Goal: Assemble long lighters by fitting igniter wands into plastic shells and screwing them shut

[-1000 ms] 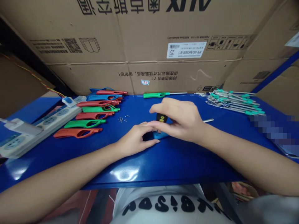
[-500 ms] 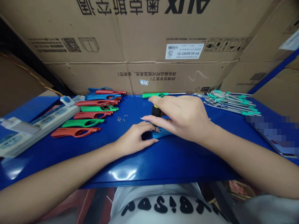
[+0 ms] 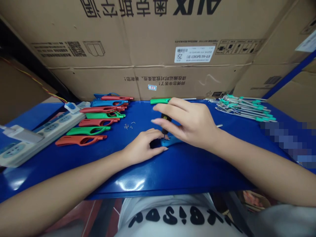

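Note:
My left hand [image 3: 143,146] lies on the table with thumb and fingers closed around the end of a blue lighter casing [image 3: 171,141]. Much of that casing is covered by my hands. Over it, my right hand [image 3: 190,123] holds a screwdriver [image 3: 165,126] with a dark handle, the thumb and fingers loosely around it. The screwdriver stands nearly upright, its thin shaft meeting the casing beside my left fingertips. Any screw under the tip is too small to make out. Several small screws [image 3: 127,126] are scattered left of the screwdriver.
Red, green and blue lighter casings [image 3: 91,131] form a column at left, beside a white power strip [image 3: 56,126]. A green lighter [image 3: 159,100] with a metal rod lies at the back. Metal rods with teal parts [image 3: 247,108] are piled at right. A cardboard box [image 3: 148,49] walls the back.
My right fingers have loosened and shifted around the screwdriver handle, showing more of it. My left hand and the blue casing have stayed in place.

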